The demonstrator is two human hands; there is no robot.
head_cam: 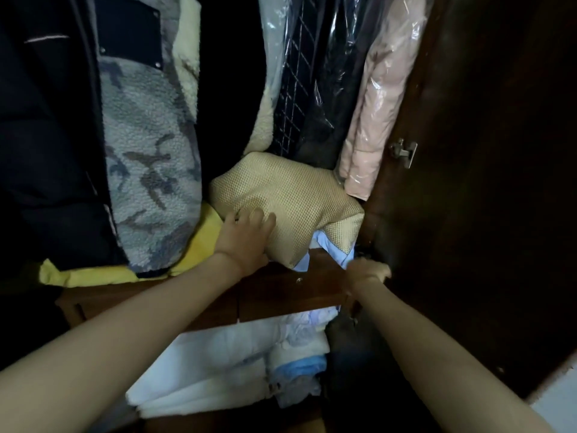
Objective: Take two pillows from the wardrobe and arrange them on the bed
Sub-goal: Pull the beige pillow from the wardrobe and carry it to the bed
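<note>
A tan waffle-weave pillow (290,198) lies on the wooden wardrobe shelf (281,292), under the hanging clothes. My left hand (246,239) grips its lower left corner, fingers spread over the fabric and thumb beneath. Under the pillow a light blue cloth (331,248) pokes out; whether it is a second pillow I cannot tell. My right hand (368,271) sits at the shelf's right end by the blue cloth, fingers curled; what it holds is hidden in shadow.
Hanging coats crowd the shelf: a dark jacket (46,151), a camouflage fleece (150,170), plastic-covered garments (312,73) and a pink coat (377,104). A yellow cloth (199,245) lies left of the pillow. Folded white bedding (218,370) fills the lower shelf. The dark door (484,182) stands open on the right.
</note>
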